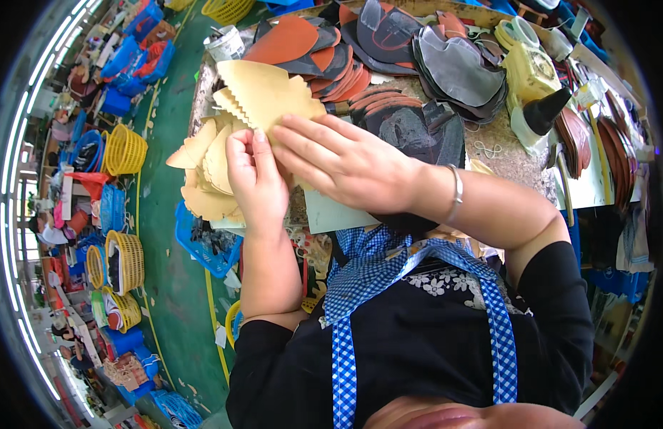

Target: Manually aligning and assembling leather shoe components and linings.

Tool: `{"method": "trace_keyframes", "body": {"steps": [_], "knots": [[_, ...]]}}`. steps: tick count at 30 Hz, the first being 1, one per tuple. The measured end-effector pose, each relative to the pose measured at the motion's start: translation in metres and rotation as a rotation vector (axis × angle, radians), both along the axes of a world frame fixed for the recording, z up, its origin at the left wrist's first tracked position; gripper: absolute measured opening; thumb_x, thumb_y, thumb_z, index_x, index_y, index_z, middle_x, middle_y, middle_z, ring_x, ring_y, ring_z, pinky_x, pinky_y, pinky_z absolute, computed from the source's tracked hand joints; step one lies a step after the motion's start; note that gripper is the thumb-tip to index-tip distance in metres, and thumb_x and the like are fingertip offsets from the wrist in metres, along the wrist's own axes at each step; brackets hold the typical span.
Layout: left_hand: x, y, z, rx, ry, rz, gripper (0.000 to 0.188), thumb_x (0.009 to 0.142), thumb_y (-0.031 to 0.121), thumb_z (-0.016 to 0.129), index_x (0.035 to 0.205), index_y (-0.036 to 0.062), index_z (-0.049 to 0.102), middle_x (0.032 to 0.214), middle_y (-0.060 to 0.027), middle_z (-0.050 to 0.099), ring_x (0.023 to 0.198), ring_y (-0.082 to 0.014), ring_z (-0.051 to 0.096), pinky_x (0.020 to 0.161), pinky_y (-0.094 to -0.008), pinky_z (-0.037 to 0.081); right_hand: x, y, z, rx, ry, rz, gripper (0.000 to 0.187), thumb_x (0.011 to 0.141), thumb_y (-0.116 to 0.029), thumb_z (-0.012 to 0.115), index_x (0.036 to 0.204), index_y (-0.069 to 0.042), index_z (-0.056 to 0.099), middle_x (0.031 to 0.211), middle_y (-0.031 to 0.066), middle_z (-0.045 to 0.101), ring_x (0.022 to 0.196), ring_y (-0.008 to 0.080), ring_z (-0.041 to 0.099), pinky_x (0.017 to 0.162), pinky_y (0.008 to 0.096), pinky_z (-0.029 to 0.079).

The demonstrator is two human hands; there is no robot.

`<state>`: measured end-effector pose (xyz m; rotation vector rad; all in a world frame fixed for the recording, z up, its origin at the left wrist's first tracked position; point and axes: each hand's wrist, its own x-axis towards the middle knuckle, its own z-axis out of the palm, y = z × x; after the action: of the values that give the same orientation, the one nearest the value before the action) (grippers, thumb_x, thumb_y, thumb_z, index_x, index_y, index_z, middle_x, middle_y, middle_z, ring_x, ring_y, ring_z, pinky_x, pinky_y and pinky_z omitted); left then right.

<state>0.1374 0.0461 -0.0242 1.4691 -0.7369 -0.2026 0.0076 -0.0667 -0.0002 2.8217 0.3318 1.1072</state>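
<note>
My left hand (258, 171) is closed on a cream-yellow leather-like cut piece (256, 82) with a zigzag edge, the thumb lying along its near end. Across the lower right of that piece my right hand (338, 159) rests flat, its fingers stretched out and side by side. A second zigzag edge shows just under the held piece, so there may be more than one layer. Several similar cream cut pieces (210, 161) lie in a loose heap at the left edge of the worktable, beside and behind my left hand.
Stacks of black and orange cut pieces (292, 43) and grey-black ones (460, 71) cover the table's far side. A black cone (546, 111) stands at the right, near reddish-brown pieces (576, 146). A blue basket (210, 243) sits below left; yellow baskets (124, 150) line the green floor.
</note>
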Motion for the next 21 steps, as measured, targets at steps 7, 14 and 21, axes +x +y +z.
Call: {"method": "trace_keyframes", "body": {"steps": [7,14,21], "knots": [[-0.024,-0.005,0.009,-0.261,-0.110,-0.328,0.048,0.089,0.003,0.059,0.131,-0.0004,0.036,0.104,-0.0125,0.058,0.102,-0.0189,0.057,0.087,-0.0288,0.046,0.021,-0.030,-0.012,0.338,-0.112,0.073,0.046,0.072,-0.008,0.061,0.115,0.007,0.055,0.111,0.0214,0.061,0.101,0.0314,0.062,0.085,0.0381,0.051],[-0.006,0.021,0.006,0.044,-0.633,-0.354,0.056,0.087,-0.014,0.041,0.140,-0.0008,0.027,0.110,-0.0170,0.063,0.103,-0.0195,0.061,0.088,-0.0262,0.046,0.006,-0.051,0.000,0.976,0.336,0.430,0.022,0.088,-0.014,0.061,0.105,0.000,0.065,0.098,0.0143,0.068,0.093,0.0213,0.066,0.083,0.0332,0.051],[0.036,0.015,0.004,-0.139,0.022,-0.162,0.048,0.092,0.002,0.054,0.136,0.0014,0.033,0.115,-0.0169,0.059,0.102,-0.0243,0.062,0.091,-0.0300,0.045,0.001,-0.094,-0.006,1.919,0.025,0.120,0.029,0.093,-0.024,0.059,0.110,-0.001,0.063,0.083,0.0031,0.066,0.068,0.0064,0.060,0.055,0.0242,0.051]]}}
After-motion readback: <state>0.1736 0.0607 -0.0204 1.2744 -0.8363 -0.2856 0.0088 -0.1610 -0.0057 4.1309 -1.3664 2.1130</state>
